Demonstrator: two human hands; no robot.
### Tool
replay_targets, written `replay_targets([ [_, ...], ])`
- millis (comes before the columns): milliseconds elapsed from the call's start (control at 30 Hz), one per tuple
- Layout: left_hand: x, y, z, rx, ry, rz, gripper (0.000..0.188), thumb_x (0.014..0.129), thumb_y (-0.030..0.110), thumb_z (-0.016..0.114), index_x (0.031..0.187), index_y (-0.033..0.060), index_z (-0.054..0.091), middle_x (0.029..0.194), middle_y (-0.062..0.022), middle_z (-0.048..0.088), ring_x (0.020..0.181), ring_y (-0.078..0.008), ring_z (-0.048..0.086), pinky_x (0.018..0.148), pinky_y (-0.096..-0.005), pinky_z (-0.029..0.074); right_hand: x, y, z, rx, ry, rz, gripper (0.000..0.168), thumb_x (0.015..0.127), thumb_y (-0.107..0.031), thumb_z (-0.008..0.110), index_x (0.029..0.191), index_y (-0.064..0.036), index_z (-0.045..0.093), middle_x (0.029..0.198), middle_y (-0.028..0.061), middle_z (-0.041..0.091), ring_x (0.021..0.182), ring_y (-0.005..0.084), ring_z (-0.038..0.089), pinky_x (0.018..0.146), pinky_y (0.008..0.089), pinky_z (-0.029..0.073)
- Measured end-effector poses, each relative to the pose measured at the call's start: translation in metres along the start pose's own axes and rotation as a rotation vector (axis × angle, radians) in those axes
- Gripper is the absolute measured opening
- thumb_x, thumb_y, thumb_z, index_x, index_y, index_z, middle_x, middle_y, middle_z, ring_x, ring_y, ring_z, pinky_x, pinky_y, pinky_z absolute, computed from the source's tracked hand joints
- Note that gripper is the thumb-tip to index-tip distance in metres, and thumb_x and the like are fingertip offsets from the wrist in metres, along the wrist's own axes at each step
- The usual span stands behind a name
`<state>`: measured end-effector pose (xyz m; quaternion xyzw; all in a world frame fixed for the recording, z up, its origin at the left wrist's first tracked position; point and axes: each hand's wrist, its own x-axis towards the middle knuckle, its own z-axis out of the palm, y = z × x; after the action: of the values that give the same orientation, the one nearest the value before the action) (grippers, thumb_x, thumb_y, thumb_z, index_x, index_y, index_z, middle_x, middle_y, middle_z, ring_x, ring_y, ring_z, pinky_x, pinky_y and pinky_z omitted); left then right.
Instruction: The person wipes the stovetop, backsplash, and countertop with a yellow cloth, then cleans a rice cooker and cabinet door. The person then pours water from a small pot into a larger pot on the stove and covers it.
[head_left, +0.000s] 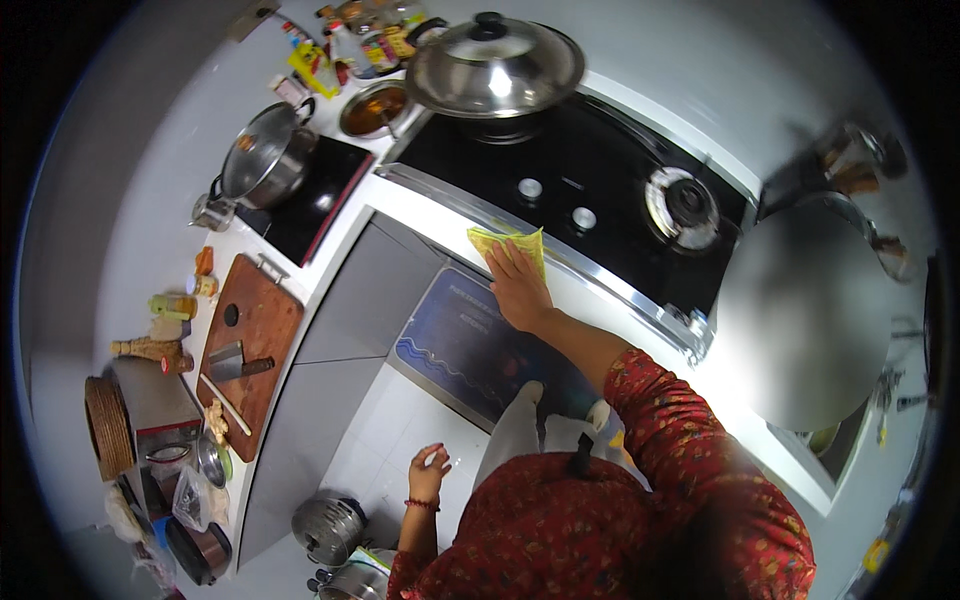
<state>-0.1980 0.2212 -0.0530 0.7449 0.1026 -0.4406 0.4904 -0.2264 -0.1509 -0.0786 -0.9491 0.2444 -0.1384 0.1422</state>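
Observation:
My right hand (520, 289) lies flat, pressing a yellow cloth (531, 247) onto the white countertop (442, 217) along the front metal edge of the black gas stove (480, 176). My left hand (428, 471), with a red beaded bracelet at the wrist, hangs over the floor at my side; its fingers are loosely curled and hold nothing that I can see. A lidded steel wok (495, 67) sits on the stove's left burner, and the right burner (682, 206) carries no pan. Two silver knobs (529, 188) are between them.
Left stands a glass-lidded pot (270, 161) on a black induction cooktop (330, 195). Beyond it, a cleaver (226, 361) and a white stick (226, 405) lie on a wooden chopping board (262, 322). A bowl of brown liquid (375, 110) is beside the stove. Steel pots (328, 529) stand low behind my left hand.

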Motion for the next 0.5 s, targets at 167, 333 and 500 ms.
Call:
replay_targets([
  [167,0.010,-0.018,-0.030,-0.120,0.092,-0.055,0.022,0.086,0.008,0.060,0.108,0.0023,0.059,0.098,-0.0078,0.059,0.089,-0.0207,0.061,0.076,-0.0330,0.054,0.084,-0.021,0.031,-0.037,-0.034,-0.131,0.052,0.092,-0.024,0.045,0.138,-0.004,0.033,0.146,0.0131,0.026,0.137,0.0316,0.018,0.112,0.0436,0.015],
  [333,0.019,-0.059,-0.042,-0.198,0.148,-0.130,0.025,0.086,0.011,0.061,0.109,0.0010,0.058,0.098,-0.0091,0.060,0.085,-0.0224,0.062,0.072,-0.0331,0.054,0.168,-0.039,0.061,-0.080,-0.021,-0.289,0.051,0.092,-0.024,0.045,0.138,-0.005,0.033,0.145,0.0135,0.028,0.137,0.0321,0.018,0.112,0.0444,0.017],
  [500,0.018,-0.096,-0.038,-0.278,0.274,-0.191,0.024,0.086,0.014,0.062,0.105,-0.0002,0.061,0.087,-0.0077,0.062,0.079,-0.0173,0.062,0.067,-0.0310,0.055,0.244,-0.059,0.078,-0.077,-0.101,-0.333,0.048,0.093,-0.024,0.043,0.138,-0.007,0.035,0.146,0.0118,0.028,0.138,0.0305,0.019,0.112,0.0434,0.016],
])
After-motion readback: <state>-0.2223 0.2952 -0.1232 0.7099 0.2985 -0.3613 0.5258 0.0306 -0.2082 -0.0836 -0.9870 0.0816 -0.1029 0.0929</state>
